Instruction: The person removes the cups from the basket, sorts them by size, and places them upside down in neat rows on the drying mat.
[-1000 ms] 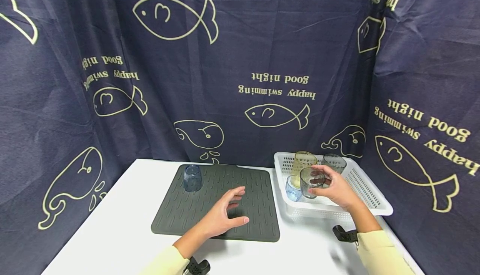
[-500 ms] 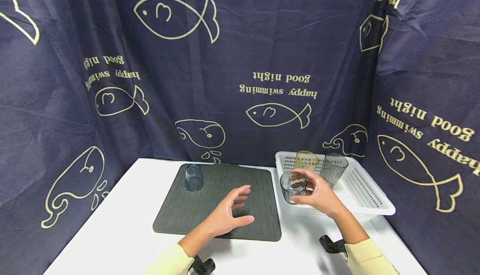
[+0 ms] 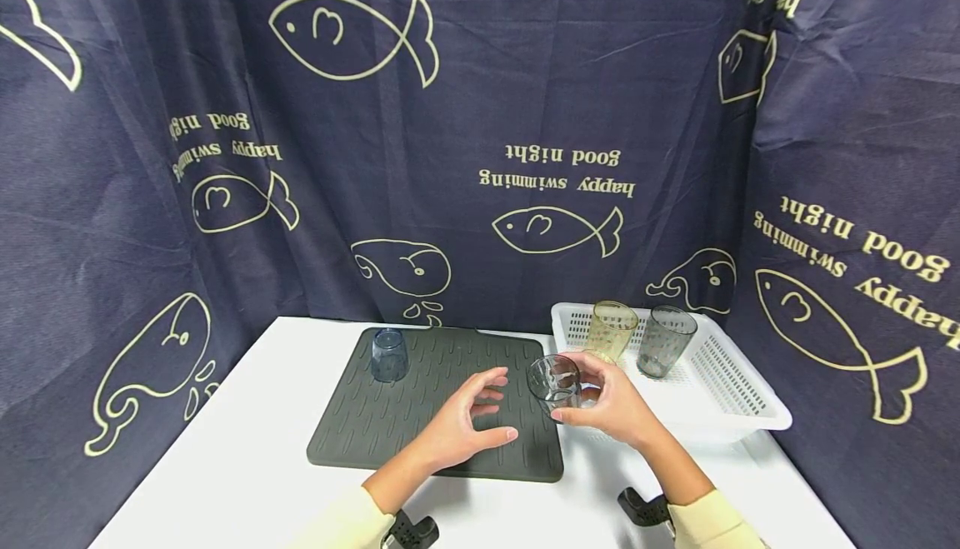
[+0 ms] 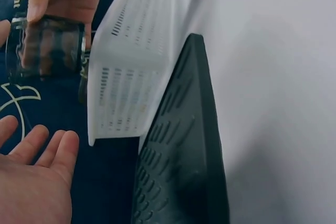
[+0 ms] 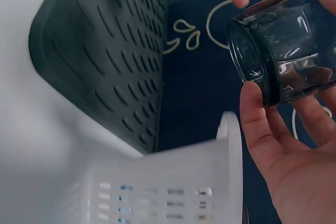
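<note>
While hands (image 3: 459, 428) hover, right (image 3: 617, 406) gripping smoky glass (image 3: 553, 382), left (image 4: 37, 187) relaxed, empty, white basket (image 3: 727, 374) near, blue tumbler (image 3: 389, 357) on mat (image 3: 450, 382)

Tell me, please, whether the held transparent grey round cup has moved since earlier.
Yes: in the head view, the cup has moved left, relative to the white rectangular plastic basket.

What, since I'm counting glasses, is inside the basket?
The basket holds at least a yellow glass and a gray glass. The right hand covers its near left corner; what's there can't be counted.
</note>
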{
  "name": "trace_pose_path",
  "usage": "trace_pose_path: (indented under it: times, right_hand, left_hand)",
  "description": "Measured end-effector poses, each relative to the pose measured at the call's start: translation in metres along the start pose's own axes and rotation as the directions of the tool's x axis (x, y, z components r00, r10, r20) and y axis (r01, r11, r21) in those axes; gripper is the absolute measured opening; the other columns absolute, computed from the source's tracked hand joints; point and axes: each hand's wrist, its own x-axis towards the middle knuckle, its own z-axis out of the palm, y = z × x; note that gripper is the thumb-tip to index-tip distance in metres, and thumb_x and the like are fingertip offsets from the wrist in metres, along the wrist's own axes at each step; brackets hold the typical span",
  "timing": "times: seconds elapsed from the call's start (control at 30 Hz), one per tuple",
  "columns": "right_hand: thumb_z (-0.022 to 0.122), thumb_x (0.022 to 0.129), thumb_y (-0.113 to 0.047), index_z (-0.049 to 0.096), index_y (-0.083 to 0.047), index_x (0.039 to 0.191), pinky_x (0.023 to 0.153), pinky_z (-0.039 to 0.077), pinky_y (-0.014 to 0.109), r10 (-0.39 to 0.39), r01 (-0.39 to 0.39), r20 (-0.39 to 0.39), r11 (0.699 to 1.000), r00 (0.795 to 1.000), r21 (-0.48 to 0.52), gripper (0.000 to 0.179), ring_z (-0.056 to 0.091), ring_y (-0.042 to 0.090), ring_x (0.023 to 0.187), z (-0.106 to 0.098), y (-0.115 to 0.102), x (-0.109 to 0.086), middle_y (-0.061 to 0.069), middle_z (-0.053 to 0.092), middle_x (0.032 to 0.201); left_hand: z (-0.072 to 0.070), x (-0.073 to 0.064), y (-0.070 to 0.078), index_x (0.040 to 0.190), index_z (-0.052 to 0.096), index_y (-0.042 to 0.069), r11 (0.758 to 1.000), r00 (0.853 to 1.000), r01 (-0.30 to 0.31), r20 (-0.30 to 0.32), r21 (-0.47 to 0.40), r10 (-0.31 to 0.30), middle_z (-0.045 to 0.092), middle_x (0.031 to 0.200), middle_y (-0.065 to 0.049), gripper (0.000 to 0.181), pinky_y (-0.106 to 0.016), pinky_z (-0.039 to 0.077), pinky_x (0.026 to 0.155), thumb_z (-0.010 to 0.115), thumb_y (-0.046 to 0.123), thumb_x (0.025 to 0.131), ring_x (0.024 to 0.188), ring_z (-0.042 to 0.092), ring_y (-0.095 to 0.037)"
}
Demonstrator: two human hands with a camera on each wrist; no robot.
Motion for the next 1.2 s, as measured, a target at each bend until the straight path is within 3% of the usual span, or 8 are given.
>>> trace_pose_path:
  times: [0.3,0.7,0.97,1.2]
  right_hand:
    - [0.095,0.070,-0.018,0.064,-0.005,0.133,0.080,0.061,0.028,-0.021,0.023,0.024,0.997,0.999,-0.071,0.071,0.070,0.025,0.101,0.020,-0.004,0.001,0.014,0.072,0.121]
    - [0.097,0.068,-0.030,0.070,-0.010,0.124,0.075,0.060,0.029,-0.102,0.111,0.056,0.979,0.993,-0.168,0.065,0.068,0.009,0.094,0.030,-0.003,0.006,0.008,0.076,0.109]
    - [0.097,0.068,-0.037,0.072,-0.020,0.125,0.073,0.059,0.031,-0.133,0.147,0.079,0.963,0.988,-0.225,0.064,0.067,0.012,0.093,0.034,-0.009,0.007,-0.008,0.075,0.109]
    - [0.096,0.068,-0.036,0.072,-0.020,0.125,0.071,0.057,0.032,-0.138,0.157,0.090,0.953,0.986,-0.259,0.064,0.066,0.016,0.091,0.036,-0.015,0.008,-0.010,0.073,0.113]
  left_hand:
    - [0.004,0.003,0.005,0.155,0.040,0.016,1.000,1.000,-0.001,-0.024,-0.031,0.000,0.050,0.146,-0.013,0.081,-0.033,0.053,0.108,0.083,0.022,0.086,0.126,0.060,-0.033]
    - [0.002,0.007,0.006,0.152,0.045,0.014,0.999,0.999,0.012,-0.038,0.043,-0.010,0.054,0.141,-0.014,0.080,-0.033,0.053,0.107,0.085,0.025,0.084,0.128,0.060,-0.030]
    - [0.006,0.007,0.006,0.151,0.046,0.010,0.999,1.000,-0.002,-0.027,0.041,0.004,0.058,0.135,-0.009,0.081,-0.032,0.055,0.104,0.087,0.024,0.082,0.121,0.063,-0.026]
    - [0.007,0.007,0.006,0.145,0.053,0.011,0.998,0.999,-0.012,-0.053,0.057,0.015,0.061,0.131,-0.010,0.074,-0.034,0.058,0.099,0.088,0.023,0.080,0.115,0.065,-0.028]
